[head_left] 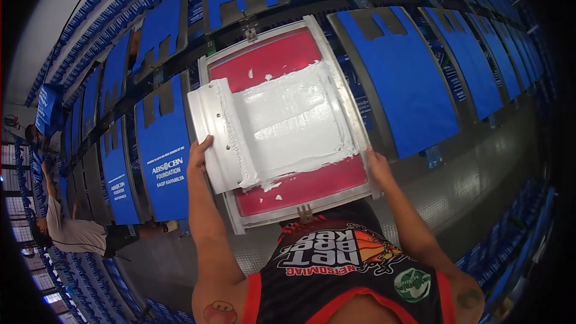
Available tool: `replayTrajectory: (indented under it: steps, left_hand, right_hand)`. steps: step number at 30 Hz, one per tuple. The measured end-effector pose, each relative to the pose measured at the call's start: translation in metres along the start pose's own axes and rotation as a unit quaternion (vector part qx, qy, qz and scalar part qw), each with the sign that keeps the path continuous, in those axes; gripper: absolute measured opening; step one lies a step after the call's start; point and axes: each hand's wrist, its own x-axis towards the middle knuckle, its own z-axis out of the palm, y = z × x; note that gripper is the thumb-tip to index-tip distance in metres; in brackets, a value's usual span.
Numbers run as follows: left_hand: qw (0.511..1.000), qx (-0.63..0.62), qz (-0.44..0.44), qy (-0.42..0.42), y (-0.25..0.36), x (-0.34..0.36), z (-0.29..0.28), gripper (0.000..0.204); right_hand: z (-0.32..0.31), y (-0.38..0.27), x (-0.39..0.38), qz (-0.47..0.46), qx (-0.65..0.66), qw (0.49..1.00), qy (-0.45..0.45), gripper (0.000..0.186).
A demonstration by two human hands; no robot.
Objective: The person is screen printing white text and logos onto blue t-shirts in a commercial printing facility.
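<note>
A metal-framed printing screen (273,196) with red mesh lies in front of me, its middle coated in thick white ink (294,120). A broad silver squeegee (216,138) rests along the screen's left side, white ink caked on its inner edge. My left hand (200,155) is closed round the left edge, beside the lower part of the squeegee; whether it grips both pieces is hard to tell. Fingers of my right hand (378,165) curl on the frame's right edge, near its lower corner. Metal clamps sit at the frame's top and bottom.
Rows of boards with blue cut fabric panels (396,84) flank and back the screen, some panels at left (162,192) printed white. A co-worker (78,234) in a pale shirt bends at the far left, arm raised. Blue strips line racks (72,18) behind.
</note>
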Motion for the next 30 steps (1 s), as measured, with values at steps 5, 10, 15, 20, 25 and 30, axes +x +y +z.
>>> replayTrajectory:
  steps: [5, 10, 15, 20, 25, 30]
  left_hand:
    - [0.994, -0.066, 0.060, -0.069, 0.028, -0.059, 0.057, 0.047]
    - [0.988, -0.019, 0.103, -0.114, 0.064, -0.085, 0.143, 0.039]
    - [0.988, -0.030, 0.082, -0.129, 0.013, -0.077, 0.311, 0.041]
    - [0.984, -0.040, 0.054, -0.165, 0.016, -0.078, 0.352, 0.040]
    - [0.989, -0.033, 0.047, -0.138, 0.009, -0.076, 0.375, 0.040]
    - [0.990, -0.063, 0.042, -0.116, -0.003, -0.072, 0.384, 0.041]
  right_hand:
    - [-0.046, -0.019, -0.019, -0.017, -0.020, 0.999, 0.032, 0.057]
    - [-0.125, -0.013, -0.014, -0.059, 0.036, 0.996, 0.059, 0.055]
    - [-0.274, 0.006, 0.046, -0.076, 0.022, 0.993, 0.092, 0.056]
    - [-0.302, 0.009, 0.069, -0.080, -0.011, 0.991, 0.111, 0.058]
    - [-0.322, 0.019, 0.111, -0.065, -0.014, 0.995, 0.073, 0.061]
    - [-0.320, 0.026, 0.148, -0.050, -0.033, 0.996, 0.059, 0.061]
